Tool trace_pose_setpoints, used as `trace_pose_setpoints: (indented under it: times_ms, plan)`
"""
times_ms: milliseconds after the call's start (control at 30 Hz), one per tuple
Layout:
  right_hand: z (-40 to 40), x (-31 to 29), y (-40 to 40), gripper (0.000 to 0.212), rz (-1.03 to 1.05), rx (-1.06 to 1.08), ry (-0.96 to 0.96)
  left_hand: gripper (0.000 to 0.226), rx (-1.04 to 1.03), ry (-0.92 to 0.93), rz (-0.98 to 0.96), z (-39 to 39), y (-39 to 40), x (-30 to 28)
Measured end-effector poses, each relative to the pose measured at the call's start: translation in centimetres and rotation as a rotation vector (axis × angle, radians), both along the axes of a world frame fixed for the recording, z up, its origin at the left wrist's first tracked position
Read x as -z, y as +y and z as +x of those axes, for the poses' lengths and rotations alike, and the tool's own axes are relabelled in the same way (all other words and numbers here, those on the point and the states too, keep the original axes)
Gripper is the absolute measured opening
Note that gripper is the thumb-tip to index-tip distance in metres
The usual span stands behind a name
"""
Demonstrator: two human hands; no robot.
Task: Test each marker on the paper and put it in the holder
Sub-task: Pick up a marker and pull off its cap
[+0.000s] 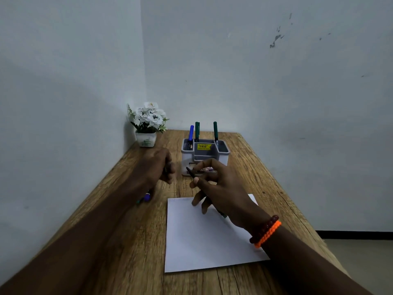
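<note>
Right hand (221,186) grips marker (192,173) above paper (204,243); wooden table (131,241), bare grey walls (276,92).

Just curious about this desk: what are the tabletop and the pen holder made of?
The tabletop looks like matte wood or wood-grain laminate, with visible grain and cracks. The holder seems to be smooth moulded plastic, grey with a white base.

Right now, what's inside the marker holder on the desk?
The holder has a blue marker in its left compartment, green markers behind the middle, and another green one on the right. Their lower ends are hidden by the walls.
</note>
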State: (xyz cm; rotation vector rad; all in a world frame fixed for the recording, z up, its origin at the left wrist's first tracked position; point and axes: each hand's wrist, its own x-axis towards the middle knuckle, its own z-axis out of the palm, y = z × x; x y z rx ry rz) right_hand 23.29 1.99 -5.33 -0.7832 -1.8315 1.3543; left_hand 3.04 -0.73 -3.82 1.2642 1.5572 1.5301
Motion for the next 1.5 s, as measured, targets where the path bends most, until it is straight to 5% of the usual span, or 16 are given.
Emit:
trace_pose_setpoints:
  times_ms: [167,333,500,633,867,1000,1100,1500]
  plan:
    - [0.3,-0.3,0.2,0.029,-0.151,-0.112,0.137,0.021,0.112,0.586,-0.193,-2.7,0.0,0.0]
    - [0.3,-0.2,0.6,0.039,-0.243,-0.201,0.256,0.016,0.273,0.786,-0.294,-3.5,-0.4,-0.5]
    - [-0.3,0.3,0.3,0.013,-0.074,-0.115,0.161,0.017,0.363,0.792,-0.336,-3.5,-1.0,-0.9]
    - [-0.9,0.9,-0.2,0.028,-0.071,-0.026,0.09,0.016,0.353,0.819,-0.362,-3.5,-0.9,-0.8]
    - [-2.0,1.0,-0.5,0.007,-0.051,-0.045,-0.061,0.02,0.337,0.856,-0.401,-3.5,-0.8,-0.7]
    - [-3.2,1.2,-0.6,0.016,-0.067,0.038,-0.13,0.02,0.332,0.868,-0.387,-3.5,-0.7,-0.6]
    - [-3.6,1.8,-0.9,0.027,-0.071,0.094,-0.137,0.018,0.324,0.866,-0.385,-3.6,-0.6,-0.6]
    - [-3.6,1.7,-1.4,0.019,-0.003,0.1,-0.168,0.013,0.33,0.867,-0.386,-3.5,-0.6,-0.6]
